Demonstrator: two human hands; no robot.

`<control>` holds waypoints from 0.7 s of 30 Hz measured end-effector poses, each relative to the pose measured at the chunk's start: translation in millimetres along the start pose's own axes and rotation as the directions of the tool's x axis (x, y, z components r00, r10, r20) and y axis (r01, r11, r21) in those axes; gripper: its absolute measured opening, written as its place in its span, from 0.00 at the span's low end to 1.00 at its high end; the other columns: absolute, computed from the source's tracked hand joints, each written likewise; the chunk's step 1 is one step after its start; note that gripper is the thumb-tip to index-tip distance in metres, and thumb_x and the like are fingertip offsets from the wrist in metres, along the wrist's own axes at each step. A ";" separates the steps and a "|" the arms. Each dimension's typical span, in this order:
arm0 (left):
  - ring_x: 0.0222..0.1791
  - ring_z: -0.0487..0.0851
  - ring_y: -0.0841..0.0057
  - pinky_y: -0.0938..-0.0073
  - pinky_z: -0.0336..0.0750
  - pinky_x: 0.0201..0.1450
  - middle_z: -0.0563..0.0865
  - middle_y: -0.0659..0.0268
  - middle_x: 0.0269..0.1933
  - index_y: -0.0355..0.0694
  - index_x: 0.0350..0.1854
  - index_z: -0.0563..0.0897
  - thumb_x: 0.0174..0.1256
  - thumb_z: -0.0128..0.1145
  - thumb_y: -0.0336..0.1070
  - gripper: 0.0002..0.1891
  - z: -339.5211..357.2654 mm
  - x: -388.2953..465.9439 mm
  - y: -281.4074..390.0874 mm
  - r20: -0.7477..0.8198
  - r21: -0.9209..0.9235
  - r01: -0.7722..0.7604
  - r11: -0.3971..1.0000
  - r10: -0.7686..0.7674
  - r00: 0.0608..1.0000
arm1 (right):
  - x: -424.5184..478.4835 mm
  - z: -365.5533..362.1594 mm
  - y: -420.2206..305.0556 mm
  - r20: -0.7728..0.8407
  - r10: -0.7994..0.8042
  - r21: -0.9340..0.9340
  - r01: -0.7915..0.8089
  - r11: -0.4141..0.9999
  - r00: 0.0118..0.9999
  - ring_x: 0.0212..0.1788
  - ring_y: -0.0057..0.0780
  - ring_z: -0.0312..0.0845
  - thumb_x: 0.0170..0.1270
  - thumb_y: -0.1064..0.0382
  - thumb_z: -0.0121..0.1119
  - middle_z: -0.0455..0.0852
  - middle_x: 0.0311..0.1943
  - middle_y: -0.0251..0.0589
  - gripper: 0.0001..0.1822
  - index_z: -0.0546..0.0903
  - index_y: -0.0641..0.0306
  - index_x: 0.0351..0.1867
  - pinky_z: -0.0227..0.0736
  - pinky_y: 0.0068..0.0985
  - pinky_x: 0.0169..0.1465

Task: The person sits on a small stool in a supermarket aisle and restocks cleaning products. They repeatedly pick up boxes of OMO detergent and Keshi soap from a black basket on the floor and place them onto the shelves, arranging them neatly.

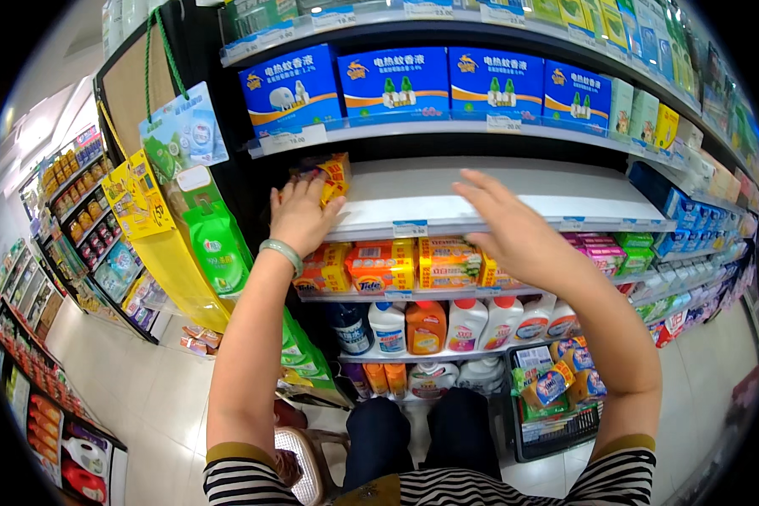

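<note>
My left hand point(305, 214), a pale green bangle on its wrist, rests on a red and yellow wrapped pack point(334, 176) at the left end of a white shelf point(411, 190). The fingers lie over the pack's front, and part of it is hidden behind them. My right hand point(503, 218) is raised before the middle of the same shelf, fingers spread, with nothing in it. Just below stand orange and yellow Tide soap packs point(379, 267) and other orange packs point(449, 260). Blue boxes of mosquito repellent liquid point(392, 82) line the shelf above.
Detergent bottles point(425, 327) fill a lower shelf. A black basket point(547, 450) with wrapped soap packs stands on the floor at right. A plastic stool point(300, 462) is at lower left. Green pouches point(218, 246) hang on the shelf end; pink and green packs are at right.
</note>
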State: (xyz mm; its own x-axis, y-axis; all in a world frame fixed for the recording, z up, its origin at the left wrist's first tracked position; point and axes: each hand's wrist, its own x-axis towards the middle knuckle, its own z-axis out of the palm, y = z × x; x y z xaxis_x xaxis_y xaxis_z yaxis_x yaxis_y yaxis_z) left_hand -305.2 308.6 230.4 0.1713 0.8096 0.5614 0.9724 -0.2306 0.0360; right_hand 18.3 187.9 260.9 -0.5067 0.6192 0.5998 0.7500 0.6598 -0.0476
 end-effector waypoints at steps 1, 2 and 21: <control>0.80 0.58 0.52 0.44 0.45 0.81 0.70 0.52 0.76 0.40 0.76 0.68 0.76 0.48 0.60 0.35 -3.5 -6.6 -4.4 -0.049 -0.010 0.016 1.000 -0.016 0.999 | -14.6 -12.1 -4.6 -0.028 0.018 0.025 -0.017 1.000 0.999 0.72 0.58 0.68 0.64 0.71 0.65 0.66 0.73 0.59 0.31 0.70 0.71 0.69 0.69 0.41 0.71; 0.80 0.59 0.51 0.44 0.46 0.81 0.69 0.51 0.76 0.40 0.76 0.68 0.76 0.49 0.60 0.35 -5.5 -11.2 -7.2 -0.106 0.013 0.035 0.999 -0.033 0.994 | -30.3 -24.7 -8.4 -0.043 0.051 0.044 -0.049 0.998 0.998 0.71 0.57 0.69 0.63 0.71 0.65 0.67 0.73 0.57 0.31 0.71 0.69 0.68 0.69 0.40 0.71; 0.67 0.76 0.49 0.59 0.71 0.69 0.79 0.47 0.65 0.33 0.64 0.77 0.65 0.70 0.39 0.28 155.4 -273.4 213.0 0.224 -0.879 0.046 0.475 0.327 0.918 | -376.0 61.0 -7.1 -0.410 0.780 0.040 -0.845 0.533 0.472 0.56 0.43 0.82 0.57 0.77 0.69 0.84 0.55 0.49 0.24 0.81 0.66 0.57 0.77 0.31 0.58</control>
State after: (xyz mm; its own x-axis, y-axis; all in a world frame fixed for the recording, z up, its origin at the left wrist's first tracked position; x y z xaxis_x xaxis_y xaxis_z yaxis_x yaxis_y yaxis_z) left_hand -120.3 122.0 -43.9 0.5105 0.7891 0.3416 0.3307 -0.5469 0.7691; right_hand 177.5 -23.7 -13.1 0.5201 0.6330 0.5734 0.8109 -0.1551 -0.5643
